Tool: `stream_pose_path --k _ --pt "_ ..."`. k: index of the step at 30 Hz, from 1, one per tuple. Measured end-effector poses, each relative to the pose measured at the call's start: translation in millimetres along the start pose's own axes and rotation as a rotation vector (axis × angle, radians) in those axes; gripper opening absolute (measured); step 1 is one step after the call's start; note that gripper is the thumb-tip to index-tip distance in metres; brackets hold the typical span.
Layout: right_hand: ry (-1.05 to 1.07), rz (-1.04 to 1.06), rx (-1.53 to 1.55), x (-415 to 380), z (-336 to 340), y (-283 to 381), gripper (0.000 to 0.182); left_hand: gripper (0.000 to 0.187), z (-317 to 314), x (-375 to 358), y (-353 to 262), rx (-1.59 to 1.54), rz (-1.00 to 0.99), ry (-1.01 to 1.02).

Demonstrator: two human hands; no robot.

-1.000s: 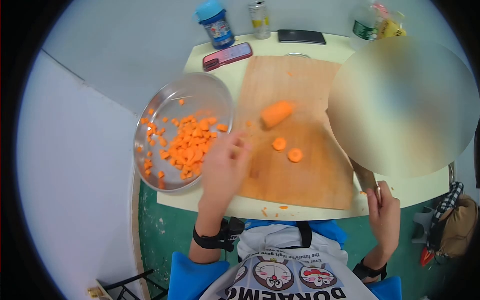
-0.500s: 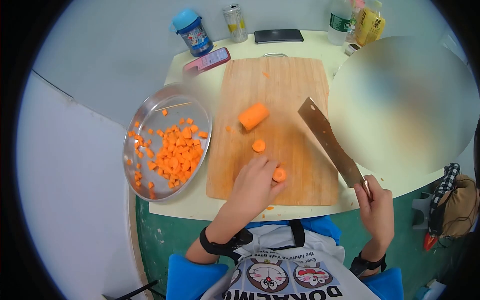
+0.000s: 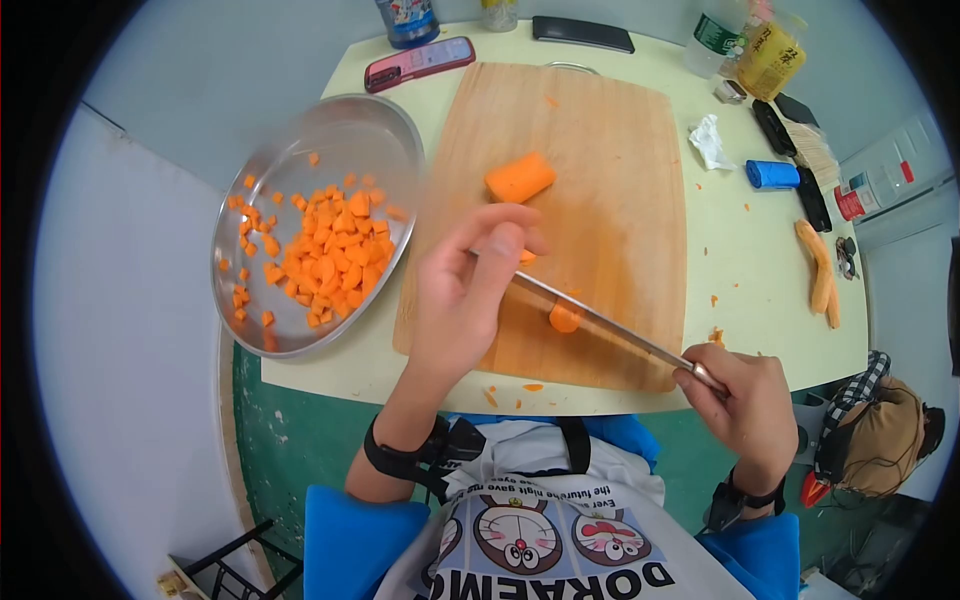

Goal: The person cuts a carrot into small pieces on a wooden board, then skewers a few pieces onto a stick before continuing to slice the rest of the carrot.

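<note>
My right hand (image 3: pixel 742 400) is closed round the handle of a cleaver (image 3: pixel 620 332), which now shows nearly edge-on across the wooden cutting board (image 3: pixel 625 130). At the blade's far end is my left hand (image 3: pixel 455 290), its thumb over the blade and its curved fingers apart. Partly hidden by those fingers is a carrot slice (image 3: pixel 528 257). Another carrot slice (image 3: pixel 565 318) lies just on the near side of the blade. A thick carrot chunk (image 3: pixel 521 178) rests farther up the board, beyond my left hand.
Left of the board stands a round steel tray (image 3: pixel 290 352) of diced carrot (image 3: pixel 335 250). A pink phone (image 3: pixel 420 64) and a black phone (image 3: pixel 583 34) lie at the back. On the right are crumpled tissue (image 3: pixel 710 143), a blue roll (image 3: pixel 773 175) and long peeled-looking pieces (image 3: pixel 820 270).
My left hand has moved up from the near carrot slice to the blade's far end. The cleaver has swung left over the board, and the big blurred round shape at right is gone.
</note>
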State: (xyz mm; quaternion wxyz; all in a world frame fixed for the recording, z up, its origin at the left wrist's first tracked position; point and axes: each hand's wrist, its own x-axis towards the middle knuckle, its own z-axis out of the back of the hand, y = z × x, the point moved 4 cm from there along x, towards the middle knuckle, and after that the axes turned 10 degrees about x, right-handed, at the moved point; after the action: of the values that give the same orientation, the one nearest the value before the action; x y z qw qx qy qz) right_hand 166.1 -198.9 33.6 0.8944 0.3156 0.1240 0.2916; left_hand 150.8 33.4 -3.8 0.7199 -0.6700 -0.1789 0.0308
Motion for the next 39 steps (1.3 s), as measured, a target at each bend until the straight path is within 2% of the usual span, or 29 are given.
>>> stream_pose_path --k 14,16,19,22,32,39 --pt "0.081 -0.036 0.032 11 -3 -7 0.01 0.029 2 -3 10 0.017 0.049 0.001" --pt "0.094 0.035 0.04 11 -3 -8 0.01 0.029 3 -3 11 0.013 0.059 0.002" --pt "0.119 0.037 0.023 14 -3 -7 0.009 0.029 3 -3 11 0.027 0.079 0.019" --pt "0.155 -0.028 -0.029 17 -1 -8 0.013 0.028 3 -3 11 0.068 0.097 0.01" --pt "0.22 -0.042 -0.062 19 0 -2 0.011 0.025 4 -1 14 0.115 0.209 -0.044" --pt "0.217 0.029 -0.219 9 -4 11 0.024 0.026 9 -9 17 0.159 0.285 -0.099"
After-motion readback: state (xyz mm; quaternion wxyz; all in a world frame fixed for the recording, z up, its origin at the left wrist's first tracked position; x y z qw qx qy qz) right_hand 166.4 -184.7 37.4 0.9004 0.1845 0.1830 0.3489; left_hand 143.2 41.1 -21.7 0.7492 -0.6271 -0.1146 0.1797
